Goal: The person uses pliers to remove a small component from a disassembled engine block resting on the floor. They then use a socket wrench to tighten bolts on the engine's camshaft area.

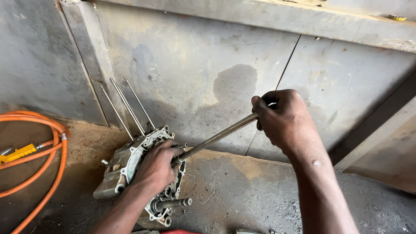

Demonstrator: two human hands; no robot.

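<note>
A grimy metal engine crankcase (130, 160) lies on the dirty floor, with three long thin studs (126, 108) rising from its far side and a short shaft (173, 203) sticking out near its front. My left hand (157, 167) rests on top of the case and closes around the lower end of a long steel rod (216, 138). My right hand (281, 119) grips the rod's upper end, higher and to the right. The rod slants from the case up to the right.
An orange hose (52, 156) loops on the floor at the left, with a yellow fitting (17, 152) on it. A stained grey wall (208, 78) stands just behind the case. A concrete step edge (242, 162) runs to the right.
</note>
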